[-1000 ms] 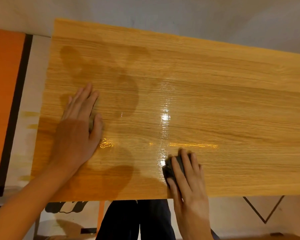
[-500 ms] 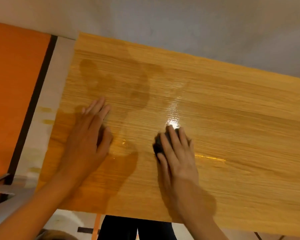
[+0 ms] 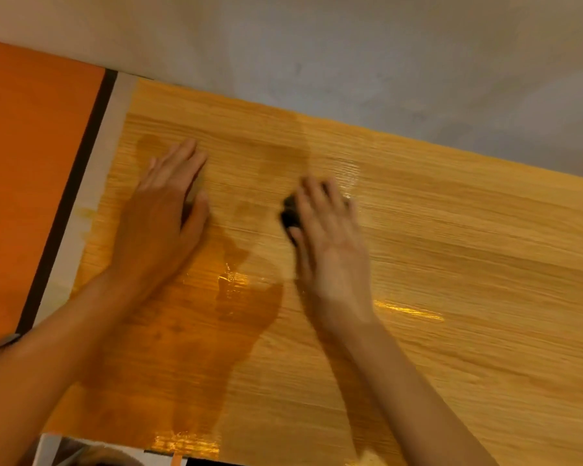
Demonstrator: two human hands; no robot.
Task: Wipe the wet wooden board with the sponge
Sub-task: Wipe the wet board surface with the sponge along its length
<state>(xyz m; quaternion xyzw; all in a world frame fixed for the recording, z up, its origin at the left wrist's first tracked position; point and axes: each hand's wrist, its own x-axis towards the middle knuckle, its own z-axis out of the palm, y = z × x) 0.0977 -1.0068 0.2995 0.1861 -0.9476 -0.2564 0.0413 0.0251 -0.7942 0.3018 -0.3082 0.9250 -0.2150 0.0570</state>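
Two hands on the job. Right hand (image 3: pixel 330 243) lies over the sponge (image 3: pixel 290 215), fingers draped across it & pressing it down onto the board; only a dark corner of the sponge shows at the thumb side, rest is hidden, so can't tell how much of it sits flat. Left hand (image 3: pixel 164 213) is flat, fingers straight, palm on the wood near the left edge, holding nothing, just bracing.

Wooden board (image 3: pixel 451 297) runs wide across the view; sponge sits about mid-board, toward the far edge. Dark wet patch (image 3: pixel 199 348) lies between the two forearms & reaches the near edge, w/ shiny pooled streaks just near of the sponge hand and at the near edge.

To do this step well, prob.: keep even downward pressure, long overlapping strokes w/ the grain, then work into that dark patch. Keep the left palm planted so the board doesn't slide. Shiny streak (image 3: pixel 408 311) right of the wrist needs a pass too.
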